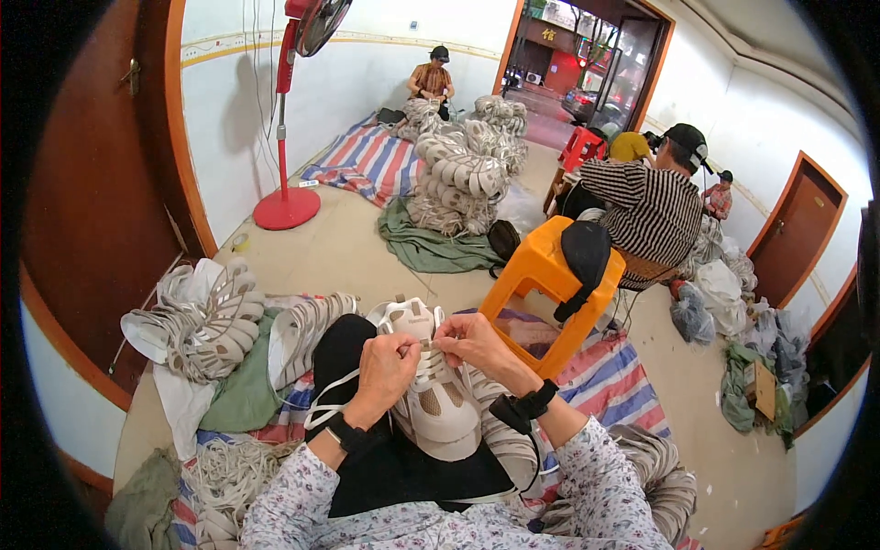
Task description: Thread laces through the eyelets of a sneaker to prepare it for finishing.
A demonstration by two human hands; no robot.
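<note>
A beige and white shoe upper (438,417) lies on the black cloth (367,481) over my lap, its toe toward me. My left hand (383,371) is closed in a pinch at the left eyelet row, and a white shoelace (323,403) loops out beside it. At the right eyelet row, my right hand (478,346) pinches the lace between thumb and forefinger, close to the tongue. The fingers partly hide the lace at the eyelets. Another stack of shoe uppers (504,431) rests just right of the one on my lap.
Bundled uppers (206,321) and a heap of white laces (240,477) lie to my left. An orange stool (522,293) with a black cap (585,257) stands ahead right. Farther off are a red fan (286,206), piled uppers (463,170) and seated co-workers (642,206).
</note>
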